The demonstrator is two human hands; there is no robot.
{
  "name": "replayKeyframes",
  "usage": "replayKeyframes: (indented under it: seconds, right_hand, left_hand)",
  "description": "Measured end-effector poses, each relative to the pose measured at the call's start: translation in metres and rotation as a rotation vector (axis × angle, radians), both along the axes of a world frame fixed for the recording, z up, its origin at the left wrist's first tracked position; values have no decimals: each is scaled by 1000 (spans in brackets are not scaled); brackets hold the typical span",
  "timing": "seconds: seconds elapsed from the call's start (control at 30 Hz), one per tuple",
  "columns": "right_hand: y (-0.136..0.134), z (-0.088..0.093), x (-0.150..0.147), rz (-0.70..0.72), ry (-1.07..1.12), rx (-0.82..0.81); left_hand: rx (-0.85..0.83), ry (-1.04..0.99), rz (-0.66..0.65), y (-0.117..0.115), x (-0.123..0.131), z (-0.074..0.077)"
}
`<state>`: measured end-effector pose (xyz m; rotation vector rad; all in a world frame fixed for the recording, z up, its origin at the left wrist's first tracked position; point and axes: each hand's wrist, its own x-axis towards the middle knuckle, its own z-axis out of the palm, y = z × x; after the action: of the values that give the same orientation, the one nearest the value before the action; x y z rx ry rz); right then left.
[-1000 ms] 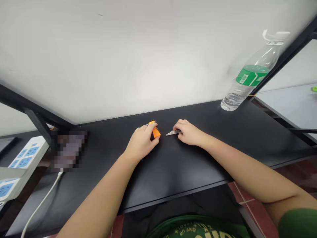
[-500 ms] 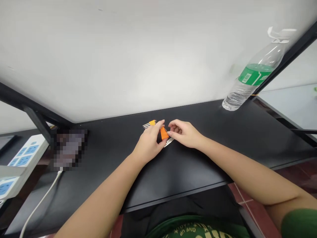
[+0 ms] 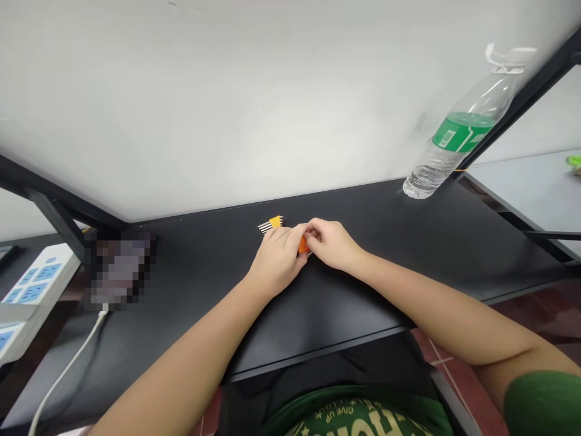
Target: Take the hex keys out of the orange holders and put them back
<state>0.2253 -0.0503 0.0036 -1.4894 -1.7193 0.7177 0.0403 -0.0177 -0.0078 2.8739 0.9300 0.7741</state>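
In the middle of the black table, my left hand is closed around an orange plastic piece, mostly covered by my fingers. My right hand meets it from the right, thumb and forefinger pinched at the orange piece's upper right side. What that pinch holds, if anything, is hidden. A bit of thin silver metal shows under the fingers. Just beyond my left knuckles lies a yellow holder with several thin silver rods sticking out to its left and short dark tips on its right.
A clear water bottle with a green label stands at the back right, near a black frame bar. To the left lie a blurred-out device with a white cable and a white power strip. A pale wall rises behind the table.
My right hand has moved left against my left hand, its fingertips now at the orange piece. Less of the orange piece and silver rods shows. The view has shifted slightly.
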Motion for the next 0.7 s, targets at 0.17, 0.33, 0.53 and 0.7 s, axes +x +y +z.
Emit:
replayKeyframes:
  seconds: [0.17, 0.33, 0.53, 0.7]
  right_hand:
    - [3, 2, -2, -47, 33, -12]
    - [10, -1, 5, -96, 34, -19]
    - [23, -9, 16, -152, -52, -84]
    - [35, -16, 27, -162, -308, -46]
  left_hand:
    - [59, 12, 15, -1, 5, 2]
    - [74, 44, 56, 1, 6, 4]
    - [47, 99, 99, 7, 2, 2]
    - [39, 149, 148, 11, 1, 2]
